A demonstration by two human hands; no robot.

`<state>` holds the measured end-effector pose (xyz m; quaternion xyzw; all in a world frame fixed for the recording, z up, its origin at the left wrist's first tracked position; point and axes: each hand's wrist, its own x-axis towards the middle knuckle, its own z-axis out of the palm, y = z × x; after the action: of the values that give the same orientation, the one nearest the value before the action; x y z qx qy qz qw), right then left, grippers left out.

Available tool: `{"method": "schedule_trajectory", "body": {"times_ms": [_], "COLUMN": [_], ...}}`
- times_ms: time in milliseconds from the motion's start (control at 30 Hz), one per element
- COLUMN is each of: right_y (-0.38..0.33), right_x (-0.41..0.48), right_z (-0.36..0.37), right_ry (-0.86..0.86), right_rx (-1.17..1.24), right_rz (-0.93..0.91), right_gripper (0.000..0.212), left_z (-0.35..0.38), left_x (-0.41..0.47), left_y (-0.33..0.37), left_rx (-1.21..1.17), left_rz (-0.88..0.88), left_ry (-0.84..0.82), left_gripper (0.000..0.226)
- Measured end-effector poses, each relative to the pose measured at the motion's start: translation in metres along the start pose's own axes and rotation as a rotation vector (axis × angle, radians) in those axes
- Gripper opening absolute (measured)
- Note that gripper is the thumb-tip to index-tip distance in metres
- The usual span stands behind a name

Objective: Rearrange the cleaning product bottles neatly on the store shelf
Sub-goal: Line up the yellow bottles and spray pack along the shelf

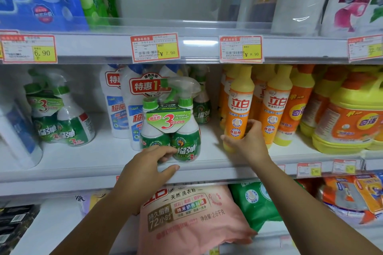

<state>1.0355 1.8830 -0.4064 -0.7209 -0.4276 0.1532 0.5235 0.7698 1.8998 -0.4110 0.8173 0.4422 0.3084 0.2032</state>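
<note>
A green-and-white twin pack of spray cleaner (172, 122) stands at the front of the middle shelf (107, 155). My left hand (153, 161) grips its base, fingers on the front and thumb underneath by the shelf lip. To the right, my right hand (248, 141) is wrapped around the lower part of an upright orange dish-soap bottle (240, 105) with a yellow cap. More orange bottles (275, 105) stand in a row right beside it.
Another green twin pack (60, 118) leans at the left. White cleaner bottles (124, 101) stand behind the held pack. Big yellow jugs (348, 122) fill the right end. Price tags hang on the upper rail (196, 47). Detergent bags (186, 217) lie on the shelf below.
</note>
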Motion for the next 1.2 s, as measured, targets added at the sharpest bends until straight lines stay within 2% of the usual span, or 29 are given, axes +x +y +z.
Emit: {"method": "schedule_trajectory", "body": {"times_ms": [133, 300, 400, 633, 833, 933, 1200], "right_y": [-0.003, -0.003, -0.001, -0.001, -0.006, -0.008, -0.002], "right_x": [-0.005, 0.000, -0.001, 0.006, 0.012, 0.017, 0.023], "right_z": [0.006, 0.001, 0.000, 0.001, 0.012, 0.018, 0.025], "right_ry": [0.115, -0.002, 0.003, 0.046, 0.152, 0.186, 0.162], "right_rx": [-0.048, -0.050, -0.080, -0.204, -0.279, -0.316, -0.284], "right_rz": [0.004, -0.008, 0.004, 0.001, 0.044, 0.046, 0.065], "right_gripper": [0.060, 0.059, 0.055, 0.062, 0.057, 0.062, 0.067], "left_z": [-0.001, -0.003, -0.003, -0.003, -0.003, -0.003, -0.004], "left_x": [-0.001, -0.002, -0.002, -0.002, -0.001, -0.001, -0.001], "left_y": [0.000, -0.003, -0.004, -0.004, -0.005, -0.005, -0.006], "left_rx": [-0.001, 0.004, 0.008, 0.012, 0.026, 0.028, 0.021], "left_rz": [0.000, -0.004, -0.008, -0.010, -0.019, -0.024, -0.021], "left_ry": [-0.002, -0.002, -0.007, -0.015, -0.012, -0.006, -0.005], "left_gripper": [0.035, 0.035, 0.036, 0.036, 0.035, 0.034, 0.032]}}
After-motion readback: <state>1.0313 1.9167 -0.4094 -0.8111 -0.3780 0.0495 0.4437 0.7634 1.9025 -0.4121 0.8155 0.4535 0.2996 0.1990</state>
